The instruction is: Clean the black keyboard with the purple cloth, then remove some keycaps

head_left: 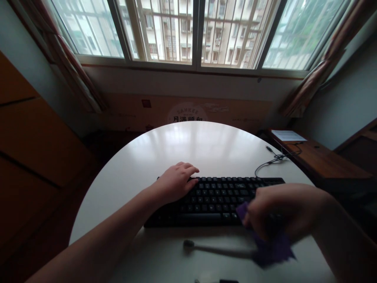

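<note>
A black keyboard [212, 198] lies on the white round table [138, 157]. My left hand [178, 179] rests over its upper left part, thumb on the keys and fingers along the back edge, holding it. Closed around a purple cloth [275, 249], my right hand [265, 212] is over the keyboard's right end and is blurred by motion. Part of the cloth hangs below the hand, toward the near side. A toothbrush [218, 249] with dark bristles lies in front of the keyboard, its handle end hidden by the cloth.
A black cable [271, 160] runs from the keyboard's back right to the table's right edge. Dark small items [228, 281] show at the bottom edge. To the right stands a brown wooden desk [330, 161] with a paper sheet [288, 135]. Windows and a printed box are beyond.
</note>
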The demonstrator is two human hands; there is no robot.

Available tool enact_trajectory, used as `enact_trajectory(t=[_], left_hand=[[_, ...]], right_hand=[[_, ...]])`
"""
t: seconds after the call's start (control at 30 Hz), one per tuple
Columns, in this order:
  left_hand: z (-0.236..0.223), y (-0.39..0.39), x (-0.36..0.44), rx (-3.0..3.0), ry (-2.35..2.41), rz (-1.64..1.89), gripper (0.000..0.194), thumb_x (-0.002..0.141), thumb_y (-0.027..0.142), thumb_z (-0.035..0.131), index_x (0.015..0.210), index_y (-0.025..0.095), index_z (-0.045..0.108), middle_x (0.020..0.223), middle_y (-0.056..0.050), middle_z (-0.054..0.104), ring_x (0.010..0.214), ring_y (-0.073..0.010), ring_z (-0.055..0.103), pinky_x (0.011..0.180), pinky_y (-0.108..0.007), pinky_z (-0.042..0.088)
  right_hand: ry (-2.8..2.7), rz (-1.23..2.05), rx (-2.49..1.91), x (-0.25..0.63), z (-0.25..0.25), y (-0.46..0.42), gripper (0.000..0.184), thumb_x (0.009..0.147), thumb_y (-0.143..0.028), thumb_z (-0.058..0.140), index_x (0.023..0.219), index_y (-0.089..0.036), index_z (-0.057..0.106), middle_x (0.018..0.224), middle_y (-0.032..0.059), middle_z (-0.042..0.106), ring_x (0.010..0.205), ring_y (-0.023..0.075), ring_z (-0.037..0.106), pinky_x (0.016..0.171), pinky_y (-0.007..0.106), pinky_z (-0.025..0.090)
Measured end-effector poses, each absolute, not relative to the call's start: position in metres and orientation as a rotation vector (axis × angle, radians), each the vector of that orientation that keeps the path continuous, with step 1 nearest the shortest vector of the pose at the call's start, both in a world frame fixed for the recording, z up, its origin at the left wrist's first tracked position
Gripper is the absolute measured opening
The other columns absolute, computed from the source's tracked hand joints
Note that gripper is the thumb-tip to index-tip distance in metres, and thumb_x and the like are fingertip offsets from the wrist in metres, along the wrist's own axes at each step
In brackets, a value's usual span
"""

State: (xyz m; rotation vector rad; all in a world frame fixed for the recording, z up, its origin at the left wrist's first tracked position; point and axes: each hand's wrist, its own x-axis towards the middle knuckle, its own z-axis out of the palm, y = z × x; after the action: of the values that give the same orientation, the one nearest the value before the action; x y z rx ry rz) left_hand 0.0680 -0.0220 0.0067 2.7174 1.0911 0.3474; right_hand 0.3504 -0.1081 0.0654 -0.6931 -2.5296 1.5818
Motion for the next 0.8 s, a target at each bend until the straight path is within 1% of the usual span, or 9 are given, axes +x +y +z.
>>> enact_trajectory(t=[0.07,0.13,0.23,0.3,0.33,0.43,0.53,0.67,0.8], left_hand=[[0.008,-0.025,0.07,2.738,1.065,0.328,0.03,0.093,0.034,0.052,0.118,0.022,0.062,0.123,-0.007,0.064,0.115,-0.0266,0.056,0.099,-0.041,0.042],[0.007,-0.029,0.072,2.758,1.022,0.333,0.033,0.093,0.035,0.053,0.122,0.023,0.06,0.126,-0.007,0.063,0.116,-0.0265,0.055,0.1,-0.041,0.041],[0.007,-0.036,0.076,2.764,0.955,0.339,0.038,0.093,0.038,0.054,0.128,0.024,0.057,0.13,-0.007,0.06,0.12,-0.0264,0.053,0.102,-0.041,0.04],[0.008,-0.04,0.079,2.754,0.926,0.323,0.044,0.091,0.041,0.057,0.132,0.024,0.054,0.134,-0.008,0.058,0.124,-0.0269,0.051,0.105,-0.041,0.039],[0.008,-0.043,0.08,2.75,0.916,0.311,0.049,0.09,0.043,0.058,0.134,0.023,0.052,0.136,-0.008,0.057,0.126,-0.0274,0.05,0.106,-0.042,0.038],[0.009,-0.048,0.081,2.741,0.905,0.277,0.061,0.086,0.047,0.062,0.14,0.022,0.047,0.141,-0.01,0.052,0.13,-0.0293,0.045,0.109,-0.043,0.035],[0.009,-0.049,0.082,2.745,0.879,0.267,0.068,0.084,0.049,0.064,0.143,0.022,0.043,0.144,-0.011,0.05,0.132,-0.0305,0.043,0.111,-0.044,0.032],[0.009,-0.049,0.082,2.742,0.844,0.25,0.069,0.083,0.049,0.064,0.143,0.023,0.042,0.144,-0.011,0.05,0.132,-0.0313,0.044,0.111,-0.046,0.031],[0.008,-0.049,0.082,2.743,0.845,0.204,0.069,0.084,0.048,0.062,0.144,0.023,0.039,0.146,-0.01,0.048,0.133,-0.0297,0.042,0.113,-0.046,0.029]], right_hand=[[-2.566,1.859,-0.491,0.356,0.07,-0.109,0.012,0.084,-0.026,0.066,0.081,-0.015,0.068,0.079,0.006,0.071,0.076,0.0159,0.068,0.071,0.021,0.051],[-2.549,1.868,-0.51,0.354,0.068,-0.107,0.013,0.085,-0.026,0.064,0.082,-0.014,0.069,0.078,0.0056,0.07,0.074,0.0152,0.067,0.069,0.02,0.05],[-2.545,1.404,-0.909,0.339,0.058,-0.103,0.009,0.083,-0.022,0.065,0.088,-0.017,0.069,0.079,0.0013,0.068,0.07,0.013,0.062,0.064,0.02,0.046],[-2.504,1.053,-1.145,0.327,0.047,-0.1,0.009,0.079,-0.017,0.065,0.087,-0.019,0.067,0.076,-0.0013,0.065,0.066,0.0118,0.057,0.06,0.02,0.042],[-2.482,0.958,-1.205,0.321,0.042,-0.098,0.012,0.077,-0.013,0.063,0.086,-0.019,0.065,0.075,-0.002,0.065,0.066,0.0117,0.056,0.06,0.02,0.041],[-2.462,0.842,-1.273,0.31,0.028,-0.095,0.017,0.071,-0.006,0.059,0.081,-0.019,0.062,0.073,-0.0031,0.063,0.065,0.0115,0.054,0.059,0.021,0.038],[-2.483,0.787,-1.266,0.308,0.022,-0.094,0.017,0.07,-0.005,0.059,0.077,-0.02,0.062,0.072,-0.0037,0.063,0.065,0.0116,0.055,0.061,0.021,0.038],[-2.487,0.716,-1.138,0.31,0.023,-0.094,0.021,0.07,-0.001,0.057,0.077,-0.02,0.063,0.077,-0.0027,0.066,0.07,0.0121,0.059,0.066,0.022,0.042],[-2.331,0.558,-1.057,0.311,0.02,-0.093,0.025,0.071,0.0,0.058,0.085,-0.021,0.063,0.081,-0.0022,0.067,0.072,0.0117,0.061,0.067,0.022,0.044]])
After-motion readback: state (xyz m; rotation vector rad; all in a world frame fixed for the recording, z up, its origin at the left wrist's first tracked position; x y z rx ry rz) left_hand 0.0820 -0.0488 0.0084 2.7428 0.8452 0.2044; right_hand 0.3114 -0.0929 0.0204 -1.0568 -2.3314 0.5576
